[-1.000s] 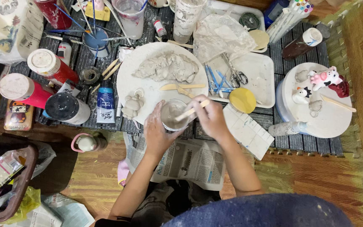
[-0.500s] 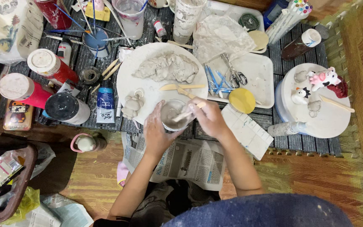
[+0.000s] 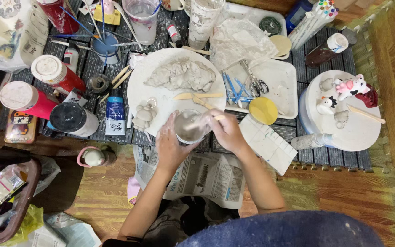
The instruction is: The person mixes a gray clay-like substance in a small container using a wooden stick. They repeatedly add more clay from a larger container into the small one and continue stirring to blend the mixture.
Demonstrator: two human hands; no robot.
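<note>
A low table of dark slats (image 3: 92, 68) carried the clutter: a round white board (image 3: 161, 98) heaped with grey clay, a white rectangular tray (image 3: 284, 91) holding scissors and blue sticks, and a white turntable (image 3: 362, 132) with small painted figures. Red paint bottles (image 3: 53, 73) with white caps, a black-lidded jar (image 3: 72, 119), a blue paint tube (image 3: 114, 115) and a yellow sponge (image 3: 263, 110) lay on it too. A sheet of newspaper (image 3: 206, 176) was spread on the wooden floor (image 3: 344, 201) at the table's front edge.
</note>
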